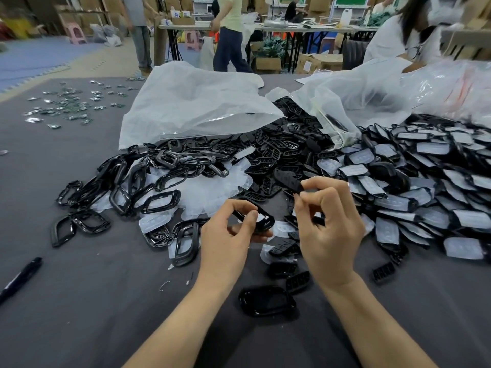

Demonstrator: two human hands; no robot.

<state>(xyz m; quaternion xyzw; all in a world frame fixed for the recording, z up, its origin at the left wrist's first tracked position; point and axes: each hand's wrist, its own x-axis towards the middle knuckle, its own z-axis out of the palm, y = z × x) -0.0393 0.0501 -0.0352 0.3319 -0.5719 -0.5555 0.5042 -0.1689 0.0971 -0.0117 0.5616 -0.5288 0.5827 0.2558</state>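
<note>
- While leaning over the grey bench (pixel 93 314), gripping a black key-fob frame (pixel 261 220) in the left hand (pixel 228 235), curling the fingers (pixel 235 207) round its rim and turning the open side toward the other hand, probably to take an insert.
- Pinching a black button pad (pixel 288 181) in the right hand (pixel 326 221), holding it just above the frame, not touching, seemingly lining it up.
- Keeping supplies within reach: loose frames (pixel 148 176) and backed pads (pixel 425 181) spilling from clear bags (pixel 196 107).
- Leaving a glossy black shell (pixel 267 301) lying between the wrists.
</note>
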